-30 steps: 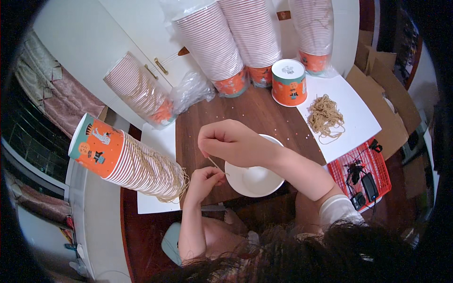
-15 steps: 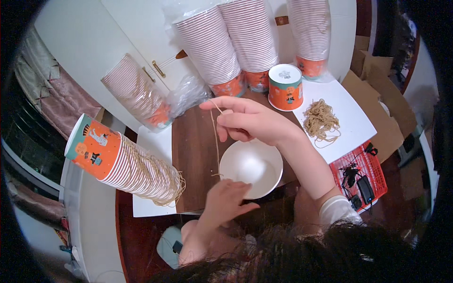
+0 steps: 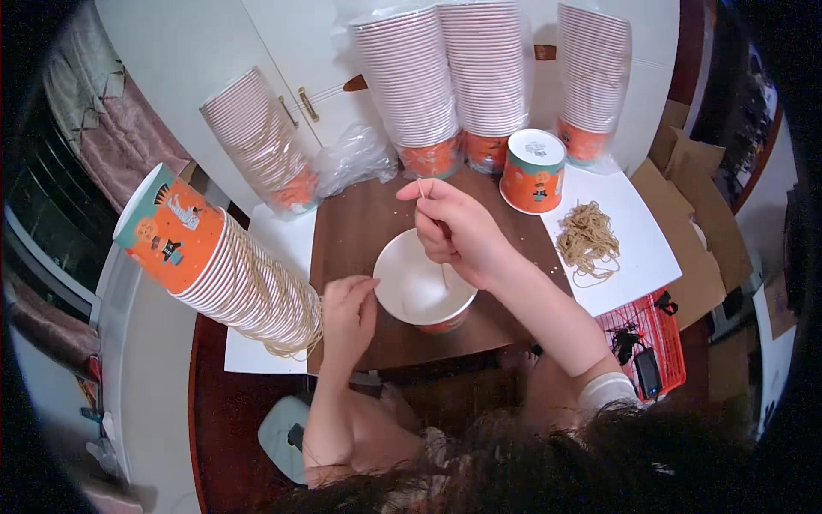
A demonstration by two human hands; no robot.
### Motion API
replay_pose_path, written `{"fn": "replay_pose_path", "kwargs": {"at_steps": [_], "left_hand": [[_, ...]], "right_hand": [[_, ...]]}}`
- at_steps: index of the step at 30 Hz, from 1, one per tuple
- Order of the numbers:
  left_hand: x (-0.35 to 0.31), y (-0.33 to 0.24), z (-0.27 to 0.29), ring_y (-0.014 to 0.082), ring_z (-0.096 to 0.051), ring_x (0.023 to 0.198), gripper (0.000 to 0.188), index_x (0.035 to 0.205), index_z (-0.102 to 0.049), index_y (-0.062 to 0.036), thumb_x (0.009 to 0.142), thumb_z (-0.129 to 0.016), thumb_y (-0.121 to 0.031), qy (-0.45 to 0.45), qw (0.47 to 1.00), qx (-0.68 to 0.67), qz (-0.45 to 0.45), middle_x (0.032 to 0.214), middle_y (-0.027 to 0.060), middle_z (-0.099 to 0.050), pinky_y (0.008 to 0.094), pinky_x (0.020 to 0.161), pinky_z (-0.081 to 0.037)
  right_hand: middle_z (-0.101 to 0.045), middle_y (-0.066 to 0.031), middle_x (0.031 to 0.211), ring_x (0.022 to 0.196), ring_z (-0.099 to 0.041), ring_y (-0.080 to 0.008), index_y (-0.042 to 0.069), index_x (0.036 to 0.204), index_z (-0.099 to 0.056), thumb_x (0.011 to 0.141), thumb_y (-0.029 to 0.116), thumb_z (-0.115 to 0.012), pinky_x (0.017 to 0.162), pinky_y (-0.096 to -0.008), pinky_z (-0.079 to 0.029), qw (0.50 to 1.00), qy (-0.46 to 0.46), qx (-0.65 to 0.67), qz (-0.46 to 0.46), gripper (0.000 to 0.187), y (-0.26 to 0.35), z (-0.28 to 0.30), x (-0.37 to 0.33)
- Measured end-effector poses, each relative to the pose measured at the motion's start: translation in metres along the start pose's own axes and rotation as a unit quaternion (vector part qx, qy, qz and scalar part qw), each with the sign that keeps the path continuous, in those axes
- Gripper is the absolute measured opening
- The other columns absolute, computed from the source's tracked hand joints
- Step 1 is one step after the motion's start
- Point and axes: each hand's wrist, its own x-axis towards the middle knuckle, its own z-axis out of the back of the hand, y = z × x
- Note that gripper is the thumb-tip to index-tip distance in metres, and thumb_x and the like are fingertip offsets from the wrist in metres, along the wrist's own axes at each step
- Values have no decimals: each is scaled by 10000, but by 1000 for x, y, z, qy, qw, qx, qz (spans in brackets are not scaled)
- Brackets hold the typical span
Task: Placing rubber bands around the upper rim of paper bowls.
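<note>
Head view: right hand (image 3: 458, 230) pinches rubber band (image 3: 432, 231) taut over paper cup (image 3: 424, 287); left hand (image 3: 349, 313) pinched at its rim, steadying.

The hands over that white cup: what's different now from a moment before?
The right hand has drawn its rubber band up and away from the person, stretching it over the white cup. The left hand slid back from the cup's middle to its left rim. Cup stacks and loose rubber bands stayed put.
</note>
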Motion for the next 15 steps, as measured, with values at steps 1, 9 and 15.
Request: {"fn": "replay_pose_path", "kwargs": {"at_steps": [1,9,15], "left_hand": [[-2,-6,-3,207,-532,834,162,898,-605,-36,748,-548,-14,7,994,-98,47,873,79,-574,281,719,-412],[-8,-33,-23,23,-417,599,188,983,-584,-30,838,-521,-132,166,821,-485,250,791,-29,-566,170,511,-329],[-4,-35,-20,15,-354,515,105,834,-618,-24,803,-558,-105,182,776,-518,309,653,-43,-527,172,452,-257]], "right_hand": [[-333,39,537,412,-231,-43,66,1000,-443,859,117,-370,371,-189,-173,1000,-18,23,0,167,-4,-1,2],[-318,39,532,405,-232,-49,86,951,-443,861,133,-367,364,-196,-171,997,-28,72,-27,127,-27,-7,8],[-332,37,529,399,-236,-55,85,926,-449,860,141,-371,359,-199,-171,997,-43,53,-29,116,-27,0,6]]}}
